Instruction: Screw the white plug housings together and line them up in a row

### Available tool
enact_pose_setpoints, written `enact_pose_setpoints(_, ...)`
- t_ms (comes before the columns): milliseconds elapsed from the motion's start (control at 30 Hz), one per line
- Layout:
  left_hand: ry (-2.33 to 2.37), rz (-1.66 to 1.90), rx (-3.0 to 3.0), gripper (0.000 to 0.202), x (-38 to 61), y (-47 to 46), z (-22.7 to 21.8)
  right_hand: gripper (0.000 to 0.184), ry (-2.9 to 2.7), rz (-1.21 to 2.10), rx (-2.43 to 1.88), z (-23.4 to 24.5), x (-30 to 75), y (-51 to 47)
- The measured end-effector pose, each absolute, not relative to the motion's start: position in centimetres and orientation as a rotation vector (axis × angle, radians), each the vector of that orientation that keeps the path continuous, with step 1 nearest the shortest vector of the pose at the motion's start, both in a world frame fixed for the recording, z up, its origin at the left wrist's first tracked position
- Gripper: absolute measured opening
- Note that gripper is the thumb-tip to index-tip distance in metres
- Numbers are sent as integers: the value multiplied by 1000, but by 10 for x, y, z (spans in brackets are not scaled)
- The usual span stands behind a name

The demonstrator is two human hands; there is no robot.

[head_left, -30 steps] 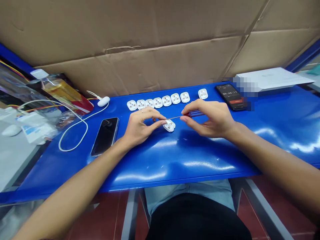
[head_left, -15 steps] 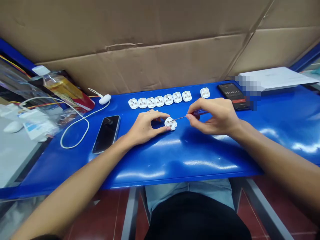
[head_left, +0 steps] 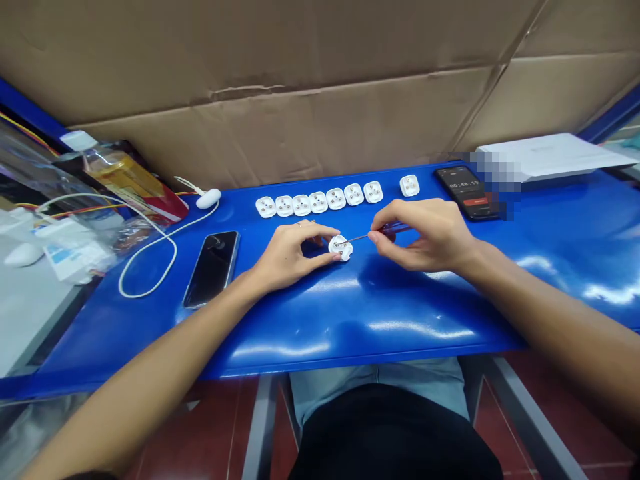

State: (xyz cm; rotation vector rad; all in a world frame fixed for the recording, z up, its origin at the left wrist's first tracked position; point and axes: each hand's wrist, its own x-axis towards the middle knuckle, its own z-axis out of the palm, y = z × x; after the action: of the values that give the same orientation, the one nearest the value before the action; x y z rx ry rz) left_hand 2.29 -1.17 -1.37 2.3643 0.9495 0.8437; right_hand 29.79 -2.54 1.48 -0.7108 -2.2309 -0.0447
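My left hand [head_left: 295, 253] pinches a small white plastic plug part [head_left: 345, 252] between thumb and forefinger, on the blue table [head_left: 320, 320]. Metal contacts show inside it. In my right hand [head_left: 425, 233] is a screwdriver [head_left: 356, 238], its thin shaft held nearly level and pointing left, with the tip at the inside of the part. My right fingers hide most of the handle. Behind my hands, several similar white plug parts [head_left: 318, 202] lie in a row, and one more [head_left: 409, 186] sits apart at the row's right.
A dark phone [head_left: 212, 268] lies left of my left forearm. Near it are a white cable [head_left: 175, 257] and a leaning bottle [head_left: 125, 177]. At the back right are a phone showing a timer [head_left: 467, 193] and a white box [head_left: 555, 157]. Cardboard [head_left: 310, 133] stands behind.
The screwdriver's tip has shifted slightly to the left over the part, and my right hand has moved a little left with it. My left hand keeps its pinch.
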Motion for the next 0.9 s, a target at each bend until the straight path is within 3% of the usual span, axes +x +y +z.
enact_pose_setpoints(900,958,876,2157,40,26,-13,-14,7,-2316,-5,-657,18,300,-24)
